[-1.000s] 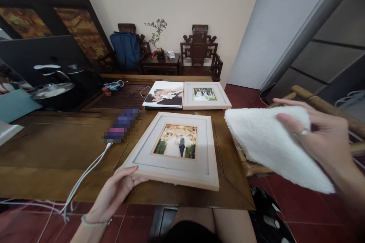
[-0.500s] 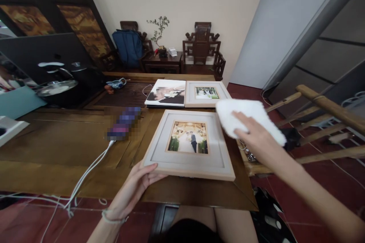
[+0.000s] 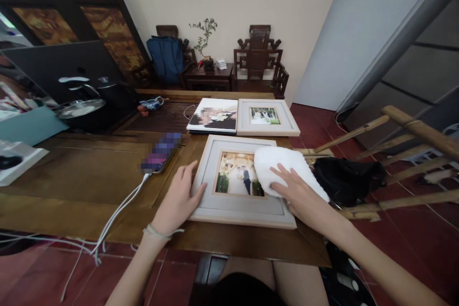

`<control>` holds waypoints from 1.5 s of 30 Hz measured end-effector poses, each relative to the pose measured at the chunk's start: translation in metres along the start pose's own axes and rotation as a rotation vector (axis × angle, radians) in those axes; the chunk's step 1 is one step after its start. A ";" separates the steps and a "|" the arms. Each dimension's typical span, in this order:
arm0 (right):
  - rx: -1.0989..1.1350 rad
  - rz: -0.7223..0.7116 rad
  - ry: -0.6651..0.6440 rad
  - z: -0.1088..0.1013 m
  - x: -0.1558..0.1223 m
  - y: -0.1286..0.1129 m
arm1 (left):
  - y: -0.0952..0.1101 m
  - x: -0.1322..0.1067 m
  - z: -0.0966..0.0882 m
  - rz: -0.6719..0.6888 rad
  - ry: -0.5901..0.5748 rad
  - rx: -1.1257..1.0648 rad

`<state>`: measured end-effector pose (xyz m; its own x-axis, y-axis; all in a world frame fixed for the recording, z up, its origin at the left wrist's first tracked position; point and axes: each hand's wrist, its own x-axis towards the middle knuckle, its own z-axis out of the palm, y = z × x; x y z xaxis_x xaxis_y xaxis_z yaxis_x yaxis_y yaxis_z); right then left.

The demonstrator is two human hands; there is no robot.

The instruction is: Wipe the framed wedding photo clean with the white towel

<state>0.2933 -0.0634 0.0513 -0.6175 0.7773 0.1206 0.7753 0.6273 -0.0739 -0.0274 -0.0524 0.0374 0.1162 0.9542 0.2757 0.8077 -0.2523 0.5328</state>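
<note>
The white cloth is showing a fluffy, rough terry pile. The picture frame is presenting pale, matt, smooth-sanded wood. The table is reflecting light off dark, varnished wood. The cable is appearing as smooth white plastic.

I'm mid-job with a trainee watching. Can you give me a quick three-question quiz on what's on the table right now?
1. True or false: the white cloth lies on the near picture frame, under the right hand.
2. Where does the left hand rest? A) on the near frame's left border B) on the phone C) on the cloth
3. How many light wooden frames lie on the table?
Key: 1 true; 2 A; 3 two, the near one and a smaller frame behind it.
</note>
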 end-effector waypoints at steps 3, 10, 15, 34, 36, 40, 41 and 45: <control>0.030 -0.003 -0.022 0.003 -0.006 0.005 | -0.003 0.018 0.018 0.232 -0.008 -0.048; -0.040 0.094 0.119 -0.014 0.013 0.017 | -0.004 0.028 0.035 0.344 -0.081 -0.102; -0.275 -0.087 0.292 -0.019 0.095 0.002 | -0.007 0.030 0.043 0.321 -0.034 -0.084; -0.429 -0.073 -0.021 -0.020 0.088 0.050 | -0.016 0.034 0.047 0.336 0.003 -0.191; -0.430 -0.083 -0.023 -0.022 0.072 0.050 | -0.015 0.033 0.049 0.324 0.011 -0.193; -0.347 -0.103 -0.029 -0.021 0.032 0.018 | -0.014 0.030 0.052 0.311 0.022 -0.197; -0.312 -0.103 -0.034 -0.021 0.020 0.006 | -0.014 0.029 0.052 0.316 0.024 -0.197; -0.192 -0.127 -0.102 -0.024 -0.018 -0.033 | -0.012 0.028 0.050 0.321 -0.001 -0.167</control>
<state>0.2819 -0.0997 0.0758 -0.7145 0.6994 0.0151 0.6953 0.7076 0.1261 -0.0053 -0.0148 -0.0011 0.3492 0.8224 0.4492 0.6243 -0.5616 0.5430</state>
